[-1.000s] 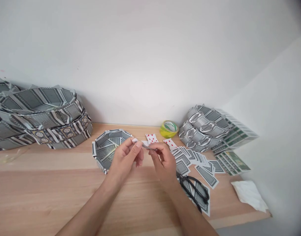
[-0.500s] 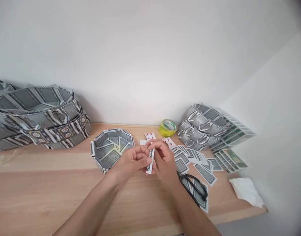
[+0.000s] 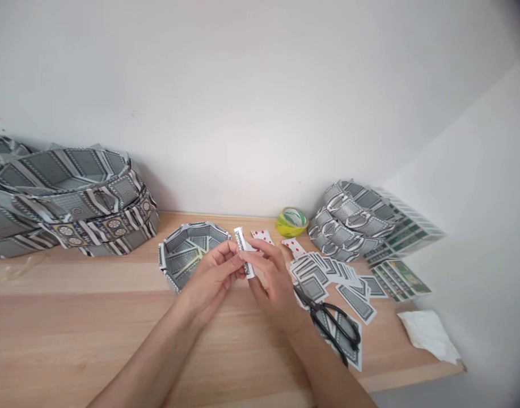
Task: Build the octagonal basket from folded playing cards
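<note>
My left hand [image 3: 208, 279] and my right hand [image 3: 271, 279] meet over the wooden table [image 3: 72, 323] and both pinch a folded playing card strip [image 3: 244, 253]. The strip stands nearly upright between the fingertips, its grey patterned back showing. Just left of my hands sits an open bowl made of folded cards [image 3: 187, 253]. Black scissors [image 3: 334, 327] lie on loose cards to the right of my right wrist.
Loose grey-backed cards [image 3: 328, 275] spread out at right, with a few red face-up cards [image 3: 294, 247]. A yellow tape roll [image 3: 292, 221] stands by the wall. Stacked card bowls [image 3: 68, 198] fill the far left, card handles [image 3: 349, 218] and card boxes [image 3: 406, 232] the right. A white tissue [image 3: 430, 335] lies near the table's edge.
The card strip went from lying flat between my fingertips to standing upright, and I have shifted it slightly left and up. My hands stayed close together over the same spot.
</note>
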Demonstrator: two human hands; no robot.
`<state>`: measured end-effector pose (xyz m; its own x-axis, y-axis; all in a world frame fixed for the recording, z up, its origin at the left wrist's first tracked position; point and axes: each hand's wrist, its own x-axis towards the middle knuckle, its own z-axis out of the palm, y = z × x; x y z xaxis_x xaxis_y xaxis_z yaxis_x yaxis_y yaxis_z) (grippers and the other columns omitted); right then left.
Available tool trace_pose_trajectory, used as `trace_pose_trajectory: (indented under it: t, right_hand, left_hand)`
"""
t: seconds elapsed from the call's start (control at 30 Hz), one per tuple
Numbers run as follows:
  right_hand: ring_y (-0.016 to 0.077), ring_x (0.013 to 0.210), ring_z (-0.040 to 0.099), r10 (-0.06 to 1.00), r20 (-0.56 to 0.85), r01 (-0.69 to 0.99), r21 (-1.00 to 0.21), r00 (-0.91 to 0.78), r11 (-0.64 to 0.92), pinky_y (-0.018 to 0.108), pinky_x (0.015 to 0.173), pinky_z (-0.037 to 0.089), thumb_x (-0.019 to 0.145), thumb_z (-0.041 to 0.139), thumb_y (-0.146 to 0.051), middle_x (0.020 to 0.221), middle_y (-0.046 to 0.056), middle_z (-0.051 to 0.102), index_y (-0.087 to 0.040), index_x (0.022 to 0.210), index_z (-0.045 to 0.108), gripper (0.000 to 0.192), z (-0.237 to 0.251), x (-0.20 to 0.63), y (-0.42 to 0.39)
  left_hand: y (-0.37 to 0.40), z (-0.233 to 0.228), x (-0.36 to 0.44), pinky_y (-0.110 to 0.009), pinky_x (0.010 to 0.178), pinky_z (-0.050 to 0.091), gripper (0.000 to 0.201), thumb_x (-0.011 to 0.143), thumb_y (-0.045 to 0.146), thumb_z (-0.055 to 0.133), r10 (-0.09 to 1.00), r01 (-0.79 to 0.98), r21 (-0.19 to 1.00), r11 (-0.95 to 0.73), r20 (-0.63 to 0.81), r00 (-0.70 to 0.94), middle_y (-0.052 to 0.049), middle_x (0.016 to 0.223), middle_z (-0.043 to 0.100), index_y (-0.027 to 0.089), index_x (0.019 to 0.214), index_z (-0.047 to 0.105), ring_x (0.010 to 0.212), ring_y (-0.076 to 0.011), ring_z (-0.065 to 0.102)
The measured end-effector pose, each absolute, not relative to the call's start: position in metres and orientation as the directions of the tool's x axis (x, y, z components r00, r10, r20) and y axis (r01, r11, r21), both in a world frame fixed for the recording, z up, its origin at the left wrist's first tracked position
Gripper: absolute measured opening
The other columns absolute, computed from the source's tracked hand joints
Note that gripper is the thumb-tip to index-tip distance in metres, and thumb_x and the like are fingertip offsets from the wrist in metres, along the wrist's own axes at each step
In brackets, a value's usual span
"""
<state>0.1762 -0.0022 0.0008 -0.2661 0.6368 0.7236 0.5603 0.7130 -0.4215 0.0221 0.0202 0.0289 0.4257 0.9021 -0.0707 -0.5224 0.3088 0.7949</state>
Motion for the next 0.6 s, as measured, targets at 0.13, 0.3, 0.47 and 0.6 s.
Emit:
trace_pose_trajectory:
  t: [0.13,0.3,0.47,0.6]
  right_hand:
    - [0.0231,0.118,0.051,0.586,0.765,0.588,-0.351,-0.269,0.728,0.044,0.099,0.043,0.085,0.055,-0.008,0.129,0.008,0.053,-0.029,0.131,0.049,0.051,-0.0013,0.1778,-0.0018]
    - [0.0213,0.105,0.059,0.557,0.817,0.599,-0.371,-0.152,0.709,0.040,0.091,0.048,0.084,0.059,-0.008,0.113,0.007,0.063,-0.029,0.120,0.059,0.041,-0.0014,0.1777,-0.0037]
    - [0.0190,0.098,0.062,0.597,0.798,0.567,-0.455,-0.082,0.686,0.037,0.087,0.051,0.086,0.058,-0.009,0.103,0.005,0.067,-0.028,0.110,0.065,0.031,0.0020,0.1792,-0.0048]
    - [0.0176,0.096,0.063,0.676,0.731,0.534,-0.537,-0.092,0.654,0.034,0.087,0.049,0.088,0.058,-0.012,0.099,0.005,0.068,-0.026,0.101,0.069,0.022,0.0066,0.1801,-0.0047]
  left_hand:
    - [0.0181,0.0292,0.0251,-0.018,0.066,0.044,0.020,0.075,0.022,0.075,0.906,-0.552,0.773,0.312,-0.068,0.417,0.002,0.080,0.058,0.016,0.083,0.058,0.072,-0.0075,0.053]
    - [0.0174,0.0308,0.0288,-0.021,0.066,0.046,0.019,0.076,0.024,0.075,0.889,-0.574,0.719,0.392,-0.137,0.436,0.001,0.077,0.061,0.016,0.083,0.059,0.070,-0.0086,0.056]
    - [0.0200,0.0270,0.0249,-0.022,0.064,0.045,0.030,0.070,0.037,0.078,0.913,-0.476,0.821,0.315,-0.126,0.387,0.000,0.067,0.062,0.014,0.078,0.061,0.063,-0.0099,0.057]
    - [0.0233,0.0261,0.0212,-0.022,0.059,0.044,0.032,0.070,0.042,0.075,0.951,-0.264,0.955,0.136,-0.051,0.305,-0.001,0.060,0.063,0.013,0.075,0.062,0.058,-0.0103,0.056]
